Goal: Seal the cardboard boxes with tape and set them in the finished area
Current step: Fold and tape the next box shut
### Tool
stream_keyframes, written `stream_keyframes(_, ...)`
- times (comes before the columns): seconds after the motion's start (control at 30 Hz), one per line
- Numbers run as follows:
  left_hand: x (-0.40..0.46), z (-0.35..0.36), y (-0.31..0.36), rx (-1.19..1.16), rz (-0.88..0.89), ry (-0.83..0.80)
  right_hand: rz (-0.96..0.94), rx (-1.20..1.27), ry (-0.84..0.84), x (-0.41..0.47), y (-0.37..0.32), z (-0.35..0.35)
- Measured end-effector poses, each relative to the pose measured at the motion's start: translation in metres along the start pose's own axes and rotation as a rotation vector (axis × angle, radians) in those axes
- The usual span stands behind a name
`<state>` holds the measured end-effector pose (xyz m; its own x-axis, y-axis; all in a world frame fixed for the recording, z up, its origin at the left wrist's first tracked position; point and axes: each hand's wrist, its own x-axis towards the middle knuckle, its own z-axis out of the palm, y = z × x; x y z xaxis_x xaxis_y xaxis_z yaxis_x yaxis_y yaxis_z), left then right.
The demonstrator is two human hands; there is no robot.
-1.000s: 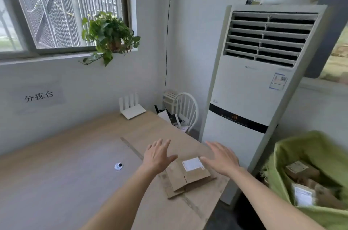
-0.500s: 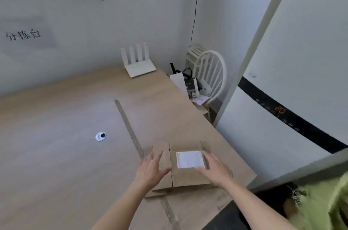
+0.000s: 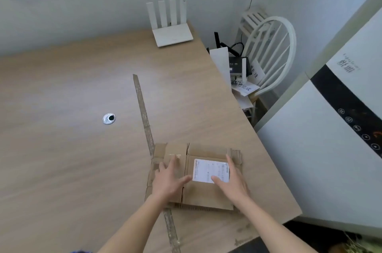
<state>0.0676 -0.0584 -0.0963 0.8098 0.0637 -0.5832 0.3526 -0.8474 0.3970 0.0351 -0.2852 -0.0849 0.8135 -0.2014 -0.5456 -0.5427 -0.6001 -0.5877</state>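
Observation:
A flat brown cardboard box (image 3: 203,151) with a white shipping label (image 3: 208,170) lies on the wooden table (image 3: 62,149) near its right front corner. Its top flaps are folded shut and small side flaps stick out left and right. My left hand (image 3: 168,178) rests flat on the left top flap, fingers straight. My right hand (image 3: 234,181) lies flat on the right flap beside the label, thumb on the label's lower edge. No tape roll is in view.
A strip of old tape (image 3: 144,116) runs across the table just left of the box. A white router (image 3: 171,31) stands at the back edge. A round cable grommet (image 3: 109,118) sits mid-table. A white chair (image 3: 268,50) with devices and a tall air conditioner (image 3: 330,128) stand to the right.
Both hands came down from above the box and now press its top flaps flat. The view tilted downward and closer to the box.

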Motion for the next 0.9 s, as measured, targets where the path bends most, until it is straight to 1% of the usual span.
stream_keyframes(0.1,-0.003,0.0,0.003,-0.102,-0.044,0.034,-0.008,0.089,0.024,0.001,-0.001,-0.004)
stream_keyframes(0.2,-0.016,-0.004,0.004,-0.216,-0.017,0.02,-0.064,0.154,0.007,-0.006,-0.008,-0.006)
stream_keyframes(0.33,-0.043,-0.022,-0.004,-0.448,0.114,0.026,-0.119,0.203,-0.016,-0.029,-0.018,-0.009)
stream_keyframes(0.4,-0.061,-0.035,-0.015,-0.507,0.205,0.031,-0.158,0.248,-0.017,-0.046,-0.024,-0.012)
stream_keyframes(0.53,-0.11,-0.057,-0.043,-0.496,0.379,0.066,-0.241,0.27,-0.003,-0.084,-0.039,-0.011)
stream_keyframes(0.63,-0.156,-0.064,-0.068,-0.428,0.455,0.096,-0.311,0.263,-0.044,-0.116,-0.044,-0.004)
stream_keyframes(0.77,-0.204,-0.058,-0.109,-0.341,0.424,0.132,-0.386,0.278,-0.133,-0.161,-0.04,0.02)
stream_keyframes(0.9,-0.236,-0.041,-0.148,-0.295,0.41,0.22,-0.41,0.238,-0.178,-0.196,-0.029,0.05)
